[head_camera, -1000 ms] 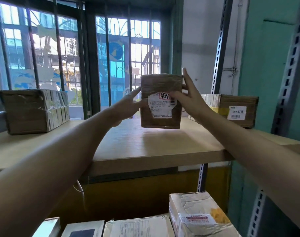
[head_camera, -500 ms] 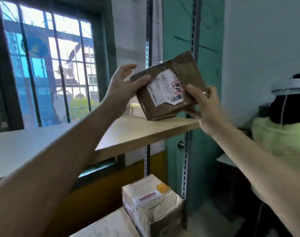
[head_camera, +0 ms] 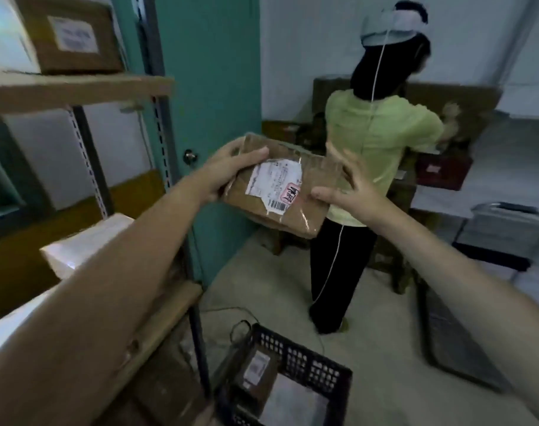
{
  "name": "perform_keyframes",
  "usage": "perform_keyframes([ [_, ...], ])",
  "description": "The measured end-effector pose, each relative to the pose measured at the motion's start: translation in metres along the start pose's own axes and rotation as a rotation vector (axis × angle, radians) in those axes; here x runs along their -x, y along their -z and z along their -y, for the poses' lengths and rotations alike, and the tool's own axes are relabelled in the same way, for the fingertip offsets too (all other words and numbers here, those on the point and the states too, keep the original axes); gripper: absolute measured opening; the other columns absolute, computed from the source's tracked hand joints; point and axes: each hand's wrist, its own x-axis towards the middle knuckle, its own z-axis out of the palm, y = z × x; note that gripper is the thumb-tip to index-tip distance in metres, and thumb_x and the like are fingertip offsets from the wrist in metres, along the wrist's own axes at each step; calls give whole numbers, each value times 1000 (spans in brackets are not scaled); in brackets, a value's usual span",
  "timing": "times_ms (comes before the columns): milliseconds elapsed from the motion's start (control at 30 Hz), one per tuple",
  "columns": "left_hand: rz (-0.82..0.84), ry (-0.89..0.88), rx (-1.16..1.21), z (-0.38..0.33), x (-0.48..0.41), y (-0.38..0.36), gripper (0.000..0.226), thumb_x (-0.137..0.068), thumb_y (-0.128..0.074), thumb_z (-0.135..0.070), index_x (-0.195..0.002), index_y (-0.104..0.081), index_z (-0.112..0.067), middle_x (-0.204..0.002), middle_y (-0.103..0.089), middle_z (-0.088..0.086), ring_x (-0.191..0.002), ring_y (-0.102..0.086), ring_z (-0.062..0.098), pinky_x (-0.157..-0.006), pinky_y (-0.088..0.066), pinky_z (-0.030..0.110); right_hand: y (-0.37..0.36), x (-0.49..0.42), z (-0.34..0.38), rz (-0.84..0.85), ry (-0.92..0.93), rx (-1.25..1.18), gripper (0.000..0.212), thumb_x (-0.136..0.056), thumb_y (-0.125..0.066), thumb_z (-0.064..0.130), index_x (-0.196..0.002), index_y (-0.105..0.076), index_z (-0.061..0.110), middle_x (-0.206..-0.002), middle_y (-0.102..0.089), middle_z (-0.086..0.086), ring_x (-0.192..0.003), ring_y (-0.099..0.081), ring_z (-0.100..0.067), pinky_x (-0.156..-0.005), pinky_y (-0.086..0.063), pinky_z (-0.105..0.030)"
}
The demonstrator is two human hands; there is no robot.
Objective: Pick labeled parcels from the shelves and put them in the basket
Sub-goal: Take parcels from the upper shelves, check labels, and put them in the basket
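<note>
1. At the lower centre of the frame, a black mesh basket sits on the floor just beside the shelf post. A brown labeled box lies inside it against the left wall.
2. Bare floor lies between the basket rim and the feet of a person in a green shirt.
3. At mid-frame, above and beyond the basket, the held parcel is in the air, tilted, label up, clear of the shelf edges.
4. The left hand grasps its left end, fingers curled over the top edge.
5. The right hand has straight, splayed fingers; its thumb touches the parcel's right end.
6. On the left, a white parcel sits on the middle shelf, and a brown box sits on the upper shelf.
7. Behind the shelves stands a teal door.
</note>
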Motion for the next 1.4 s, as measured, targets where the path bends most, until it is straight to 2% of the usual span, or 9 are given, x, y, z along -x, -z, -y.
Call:
perform_keyframes([
  [167, 208, 223, -162, 71, -35, -68, 60, -57, -79, -45, -110, -58, -26, -95, -70, 0, -77, -69, 13, -64, -54, 27, 25, 34, -75, 339, -268, -205, 69, -79, -68, 21, -136, -34, 41, -130, -42, 17, -115, -46, 3, -92, -41, -9],
  [300, 165, 362, -206, 138, -44, -124, 50, -61, -71, -59, -101, -61, -32, -104, -67, 6, -80, -68, 12, -64, -53, 25, 17, 79, -154, 116, -506, -468, 60, -80, -66, 15, -127, -43, 45, -115, -55, 17, -104, -55, -1, -85, -47, -18],
  [433, -119, 439, -317, 223, -42, -163, 62, -84, -54, -54, -136, -39, -24, -136, -47, 4, -115, -51, 20, -93, -46, 36, -12, 123, -230, -140, -701, -637, 66, -82, -66, 19, -138, -35, 35, -131, -52, 6, -110, -57, -8, -78, -49, -19],
  [633, 71, 706, 78, 346, -2, -210, 37, -96, -44, -32, -131, -33, -40, -124, -59, 3, -83, -67, 10, -57, -56, 33, -77, 165, -321, -285, -937, -652, 70, -85, -63, 19, -144, -27, 29, -127, -51, 12, -105, -56, -1, -83, -47, -16],
  [767, 94, 901, -22, 437, 19, -210, 59, -97, -39, -34, -146, -5, -37, -135, -42, -3, -115, -51, 18, -85, -52, 38, -128, 196, -371, -219, -1134, -642, 69, -87, -61, 17, -144, -24, 26, -123, -53, 8, -103, -56, -5, -80, -47, -14],
  [867, 228, 996, -19, 501, 32, -204, 62, -93, -51, -22, -146, -18, -24, -135, -43, -3, -119, -44, 9, -81, -46, 8, -173, 220, -410, -247, -1349, -658, 69, -86, -63, 20, -144, -26, 23, -130, -55, -2, -110, -58, -18, -88, -50, -28],
  [967, 366, 1120, -73, 576, 32, -196, 63, -84, -65, -24, -138, -34, -22, -132, -53, 2, -119, -51, 18, -96, -49, 33, -218, 237, -464, -300, -1517, -764, 64, -86, -61, 22, -142, -30, 24, -131, -54, -9, -111, -58, -25, -93, -50, -39],
  [1167, 434, 1057, -327, 765, 18, -187, 50, -91, -54, -31, -137, -35, -22, -143, -35, 8, -128, -39, 21, -101, -41, 33, -316, 267, -630, -405, -1631, -883, 67, -88, -57, 25, -144, -22, 23, -141, -43, -13, -116, -54, -31, -96, -48, -47],
  [1400, 632, 599, -1227, 952, 24, -116, 71, -88, -56, -33, -146, -18, -30, -157, 2, 11, -143, 6, 36, -113, -7, 55, -437, 271, -808, -314, -1529, -768, 62, -90, -55, 22, -143, -23, 18, -139, -44, -10, -120, -49, -24, -98, -46, -38],
])
